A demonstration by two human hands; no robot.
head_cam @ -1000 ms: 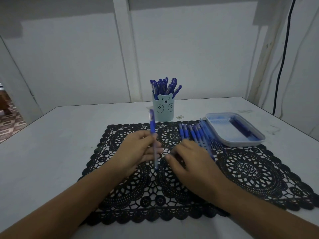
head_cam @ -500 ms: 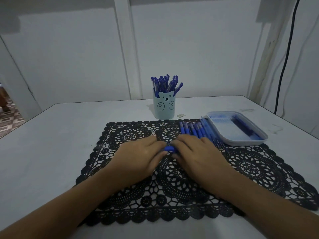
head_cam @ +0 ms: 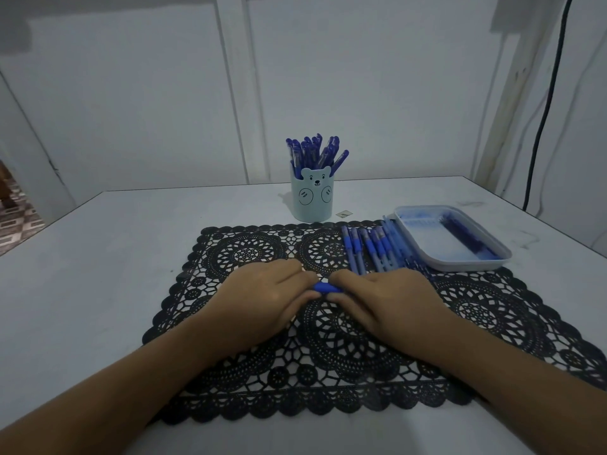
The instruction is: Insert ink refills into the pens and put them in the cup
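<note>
Pressing a pen point(head_cam: 326, 288) together in front of the cup point(head_cam: 312, 205)
The left hand point(head_cam: 262, 297) curls its fingers round one end, the right hand point(head_cam: 391, 300) pinches the other, low over the mat point(head_cam: 230, 254); push straight along the barrel, keeping both halves aligned.

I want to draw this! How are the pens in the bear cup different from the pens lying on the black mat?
The cup pens stand up in the bear cup; the mat pens lie flat in a row on the black mat. The cup pens look dark blue; the mat pens look paler with blue grips. Both are blue.
</note>
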